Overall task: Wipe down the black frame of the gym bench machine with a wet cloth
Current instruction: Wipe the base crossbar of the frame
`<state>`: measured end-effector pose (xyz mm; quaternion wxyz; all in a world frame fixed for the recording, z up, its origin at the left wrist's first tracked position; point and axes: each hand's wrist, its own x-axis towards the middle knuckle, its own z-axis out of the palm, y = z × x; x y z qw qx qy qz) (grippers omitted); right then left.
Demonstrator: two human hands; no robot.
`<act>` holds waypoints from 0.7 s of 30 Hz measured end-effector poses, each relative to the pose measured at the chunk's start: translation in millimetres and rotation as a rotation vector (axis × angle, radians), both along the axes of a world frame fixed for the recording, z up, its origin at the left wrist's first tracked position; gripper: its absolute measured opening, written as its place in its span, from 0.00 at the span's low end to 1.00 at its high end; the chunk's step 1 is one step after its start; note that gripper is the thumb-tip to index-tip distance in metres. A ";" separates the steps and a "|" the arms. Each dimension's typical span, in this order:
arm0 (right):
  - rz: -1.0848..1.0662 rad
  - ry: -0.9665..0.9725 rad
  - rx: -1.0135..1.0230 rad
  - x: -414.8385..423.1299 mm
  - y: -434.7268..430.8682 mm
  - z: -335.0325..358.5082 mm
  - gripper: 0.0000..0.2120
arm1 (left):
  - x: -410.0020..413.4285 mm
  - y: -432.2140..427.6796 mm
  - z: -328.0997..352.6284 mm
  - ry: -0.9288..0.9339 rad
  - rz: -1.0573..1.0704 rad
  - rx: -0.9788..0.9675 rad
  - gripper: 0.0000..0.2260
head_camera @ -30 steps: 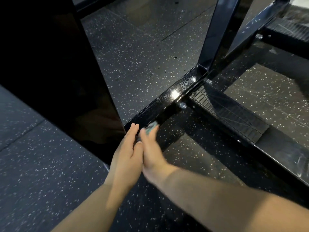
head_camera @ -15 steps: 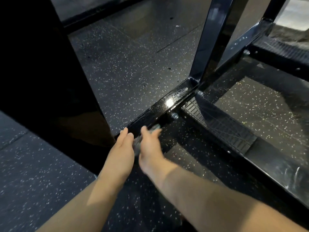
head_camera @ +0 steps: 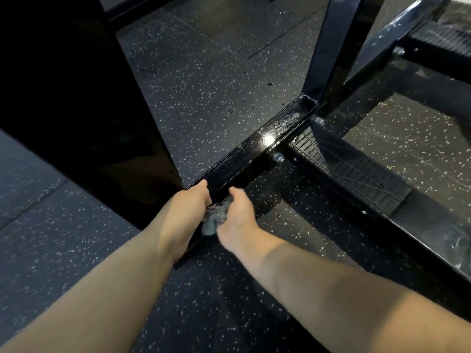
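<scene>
my two bare forearms reach forward and down from the bottom of the view toward a low black frame bar [head_camera: 244, 159] of the gym machine. my left hand [head_camera: 187, 208] rests on the near end of that bar, fingers bent over its top edge just beside a tall black panel [head_camera: 63, 98]. my right hand [head_camera: 237, 215] is just right of it, fingers curled around a bunched grey wet cloth [head_camera: 212, 220], which sits between my two hands against the near side of the bar; its far folds are blurred. the hands are close together, and i cannot tell whether they touch.

the bar lies on a dark speckled rubber floor [head_camera: 204, 72] and runs away to the upper right. its glossy top shows a bright glare spot and a streaky film farther along. a bolt head [head_camera: 278, 157] sticks out of its right side. just past the bolt, a ribbed black foot plate [head_camera: 344, 171] extends to the right. at the bar's far end a black upright post [head_camera: 331, 47] rises out of frame, with another frame rail [head_camera: 397, 34] slanting behind it.
</scene>
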<state>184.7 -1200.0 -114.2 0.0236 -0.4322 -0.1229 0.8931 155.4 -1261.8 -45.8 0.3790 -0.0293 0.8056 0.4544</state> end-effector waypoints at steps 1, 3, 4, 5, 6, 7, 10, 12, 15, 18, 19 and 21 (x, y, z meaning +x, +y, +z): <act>0.000 -0.017 0.046 -0.9 3.9 -0.7 0.14 | -0.4 -1.4 -0.1 -0.007 0.004 0.001 0.24; 0.056 0.007 0.141 1.6 -1.5 0.4 0.16 | -0.3 -2.7 -2.9 0.015 0.049 -0.004 0.23; 0.083 0.054 0.196 3.3 -8.5 3.7 0.17 | 0.6 -2.8 -4.7 0.023 0.073 -0.002 0.23; 0.123 0.094 0.283 5.6 -13.8 6.7 0.25 | 1.5 -2.3 -6.7 0.029 0.087 -0.002 0.22; 0.145 0.122 0.378 6.0 -16.4 6.4 0.29 | 3.0 -0.6 -6.5 0.042 0.088 -0.015 0.21; 0.167 0.138 0.539 6.9 -15.1 4.5 0.31 | 5.6 1.5 -5.5 0.065 0.085 -0.026 0.20; 0.225 0.136 1.141 5.3 10.0 -15.0 0.32 | 10.7 11.4 -2.3 0.115 0.078 0.018 0.19; 0.341 0.042 1.555 4.2 30.7 -30.3 0.31 | 9.6 18.7 0.6 0.170 0.036 -0.005 0.20; 0.439 -0.146 2.056 1.6 53.6 -49.8 0.29 | -0.9 31.8 0.2 0.299 -0.151 -0.139 0.21; 0.507 -0.206 2.371 -7.4 74.8 -37.2 0.22 | -6.2 45.1 -0.2 0.356 -0.244 -0.268 0.20; 0.589 -0.170 2.461 -10.4 85.5 -27.5 0.19 | -8.6 48.0 -1.8 0.365 -0.235 -0.275 0.20; 0.830 -0.240 2.565 -18.4 121.0 -11.2 0.16 | -11.1 52.6 -5.7 0.373 -0.247 -0.280 0.21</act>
